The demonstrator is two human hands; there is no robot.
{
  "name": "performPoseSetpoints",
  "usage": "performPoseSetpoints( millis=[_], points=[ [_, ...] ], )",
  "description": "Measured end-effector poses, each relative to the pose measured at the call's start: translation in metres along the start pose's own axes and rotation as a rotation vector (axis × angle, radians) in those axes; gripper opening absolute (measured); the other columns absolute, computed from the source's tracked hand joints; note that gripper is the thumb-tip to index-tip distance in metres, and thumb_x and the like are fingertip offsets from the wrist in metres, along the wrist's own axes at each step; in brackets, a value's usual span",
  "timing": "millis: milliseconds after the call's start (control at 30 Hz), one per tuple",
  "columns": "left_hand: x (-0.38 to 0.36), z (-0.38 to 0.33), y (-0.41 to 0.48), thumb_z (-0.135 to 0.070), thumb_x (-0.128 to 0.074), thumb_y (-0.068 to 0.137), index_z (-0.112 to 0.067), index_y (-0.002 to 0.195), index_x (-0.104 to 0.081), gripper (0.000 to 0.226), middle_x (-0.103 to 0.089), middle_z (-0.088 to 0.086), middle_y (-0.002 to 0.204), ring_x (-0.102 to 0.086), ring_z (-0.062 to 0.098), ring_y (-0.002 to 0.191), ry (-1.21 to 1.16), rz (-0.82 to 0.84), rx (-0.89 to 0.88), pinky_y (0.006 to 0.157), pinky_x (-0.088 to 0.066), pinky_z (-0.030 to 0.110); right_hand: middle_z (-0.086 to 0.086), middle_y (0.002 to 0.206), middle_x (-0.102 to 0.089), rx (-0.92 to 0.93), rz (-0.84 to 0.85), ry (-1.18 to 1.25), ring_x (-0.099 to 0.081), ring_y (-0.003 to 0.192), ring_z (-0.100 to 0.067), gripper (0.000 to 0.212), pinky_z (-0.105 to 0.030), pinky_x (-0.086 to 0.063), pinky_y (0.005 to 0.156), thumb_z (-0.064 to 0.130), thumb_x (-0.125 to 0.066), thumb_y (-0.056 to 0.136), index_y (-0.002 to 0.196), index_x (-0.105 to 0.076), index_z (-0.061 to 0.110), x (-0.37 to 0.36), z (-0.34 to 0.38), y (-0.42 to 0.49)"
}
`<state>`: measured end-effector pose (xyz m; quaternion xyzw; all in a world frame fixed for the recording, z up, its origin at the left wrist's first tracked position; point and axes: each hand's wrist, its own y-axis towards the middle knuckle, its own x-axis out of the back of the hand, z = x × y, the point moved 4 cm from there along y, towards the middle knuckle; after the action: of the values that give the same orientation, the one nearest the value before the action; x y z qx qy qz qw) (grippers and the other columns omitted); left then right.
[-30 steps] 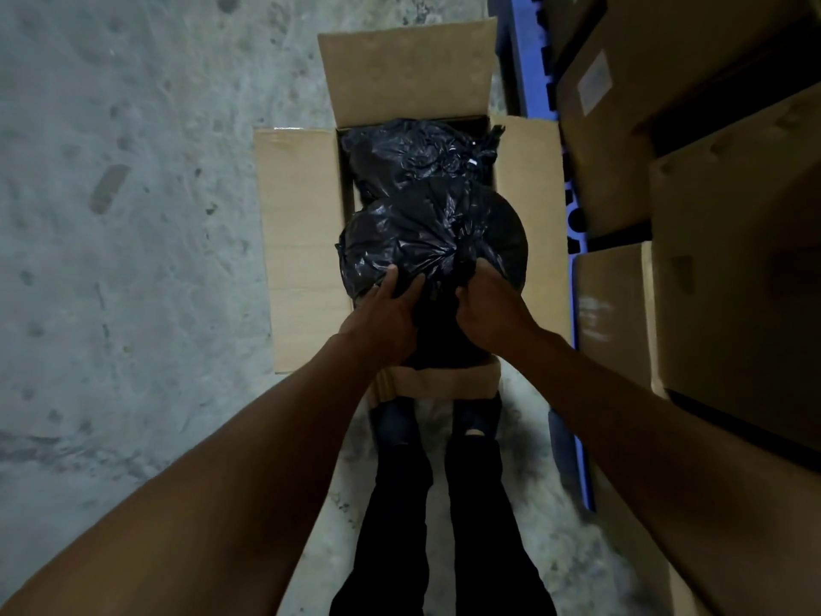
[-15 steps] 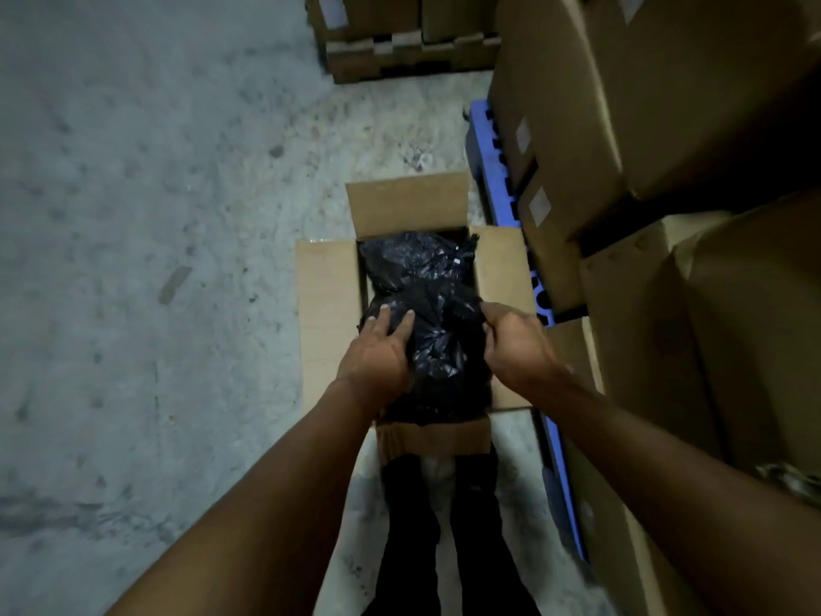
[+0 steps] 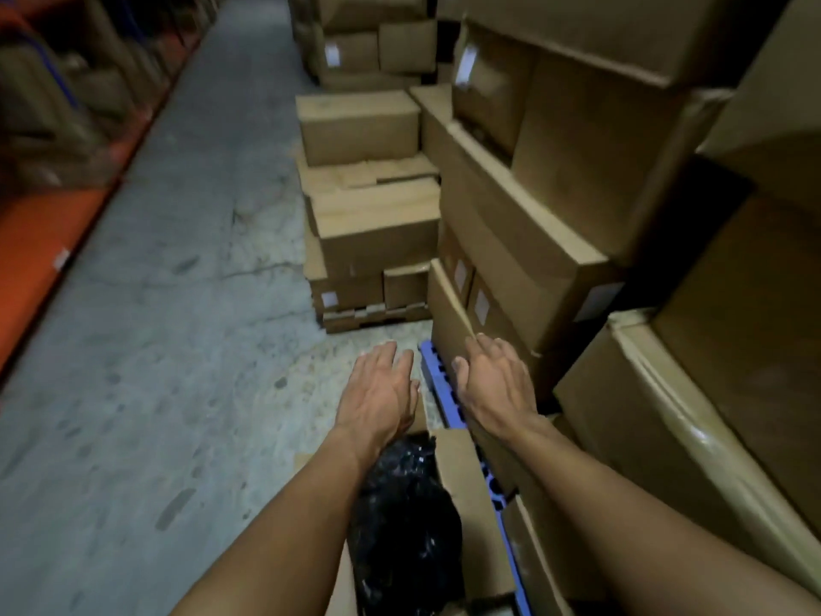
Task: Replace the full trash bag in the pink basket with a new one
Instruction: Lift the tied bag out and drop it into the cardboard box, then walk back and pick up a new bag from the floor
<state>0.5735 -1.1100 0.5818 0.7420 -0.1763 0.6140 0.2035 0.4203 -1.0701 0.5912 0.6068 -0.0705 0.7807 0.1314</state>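
**Both hands empty above bagged carton, warehouse aisle**

Floor (image 3: 177, 349): grey concrete, rough, mottled with dark spots. Stacked cartons (image 3: 511, 242): brown corrugated card, rectangular, several with white labels; too many to count, view blurred. Blue pallet (image 3: 437, 384): one, plastic, ribbed edge, under the right-hand stack. Open carton (image 3: 462, 495): one, flaps spread. Trash bag (image 3: 400, 526): one, black, glossy crinkled film, sitting inside the open carton. Left hand (image 3: 380, 389) and right hand (image 3: 493, 380): two, fingers spread flat, palms down, holding nothing, above and beyond the bag.
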Motion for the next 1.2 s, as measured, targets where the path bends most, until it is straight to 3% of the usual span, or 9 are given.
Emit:
performPoseSetpoints(
  millis=[100,233,400,567,733,933,1200],
  points=[
    [0.048,-0.011,0.019,-0.032,-0.045,0.095,-0.012,0.136,-0.048,0.045,-0.046,0.015,0.145,-0.041,0.030,0.136,0.049,-0.105,-0.137,0.116,-0.024,0.042,-0.008,0.138,-0.054,-0.063,-0.074,-0.014,-0.046,0.129,-0.027,0.046,-0.045,-0.037,0.108,0.038,-0.035,0.094,0.128,-0.056,0.014,0.049,0.006,0.001],
    [0.106,-0.020,0.034,-0.031,-0.047,0.094,-0.008,0.131,-0.053,0.045,-0.054,0.017,0.135,-0.049,0.032,0.127,0.051,-0.275,-0.335,0.112,-0.031,0.043,-0.009,0.144,-0.050,-0.181,-0.221,-0.070,-0.042,0.134,-0.026,0.047,-0.044,-0.033,0.112,0.037,-0.036,0.096,0.133,-0.053,0.013,0.103,0.015,-0.014],
    [0.155,-0.031,0.025,-0.034,-0.035,0.099,-0.010,0.144,-0.038,0.052,-0.039,0.016,0.150,-0.033,0.028,0.141,0.043,-0.288,-0.573,0.119,-0.017,0.040,-0.008,0.150,-0.044,-0.386,-0.371,-0.104,-0.038,0.138,-0.027,0.048,-0.043,-0.032,0.114,0.037,-0.036,0.099,0.138,-0.049,0.014,0.150,0.030,-0.067],
    [0.186,-0.064,-0.001,-0.035,-0.035,0.097,-0.010,0.134,-0.049,0.047,-0.051,0.015,0.140,-0.044,0.027,0.133,-0.042,-0.336,-0.734,0.116,-0.026,0.040,-0.009,0.144,-0.049,-0.506,-0.485,-0.192,-0.042,0.133,-0.028,0.044,-0.043,-0.035,0.110,0.035,-0.036,0.099,0.132,-0.054,0.013,0.193,0.037,-0.139],
    [0.213,-0.138,-0.044,-0.031,-0.044,0.094,-0.009,0.117,-0.059,0.036,-0.062,0.014,0.120,-0.056,0.030,0.115,-0.174,-0.417,-0.941,0.108,-0.038,0.043,-0.011,0.132,-0.058,-0.664,-0.604,-0.314,-0.050,0.122,-0.030,0.037,-0.043,-0.041,0.103,0.033,-0.042,0.096,0.119,-0.060,0.010,0.242,0.023,-0.219],
    [0.248,-0.240,-0.118,-0.034,-0.033,0.089,-0.011,0.096,-0.060,0.036,-0.065,0.012,0.099,-0.060,0.031,0.093,-0.298,-0.492,-1.155,0.091,-0.046,0.041,-0.013,0.121,-0.062,-0.841,-0.709,-0.434,-0.054,0.115,-0.032,0.035,-0.045,-0.045,0.098,0.031,-0.044,0.094,0.113,-0.062,0.008,0.294,-0.001,-0.338],
    [0.257,-0.366,-0.260,-0.031,-0.046,0.093,-0.010,0.108,-0.061,0.030,-0.064,0.012,0.109,-0.059,0.030,0.102,-0.471,-0.453,-1.408,0.092,-0.045,0.039,-0.010,0.121,-0.062,-1.075,-0.767,-0.561,-0.053,0.115,-0.030,0.034,-0.044,-0.045,0.097,0.032,-0.043,0.095,0.111,-0.062,0.009,0.338,-0.040,-0.512]
  ],
)
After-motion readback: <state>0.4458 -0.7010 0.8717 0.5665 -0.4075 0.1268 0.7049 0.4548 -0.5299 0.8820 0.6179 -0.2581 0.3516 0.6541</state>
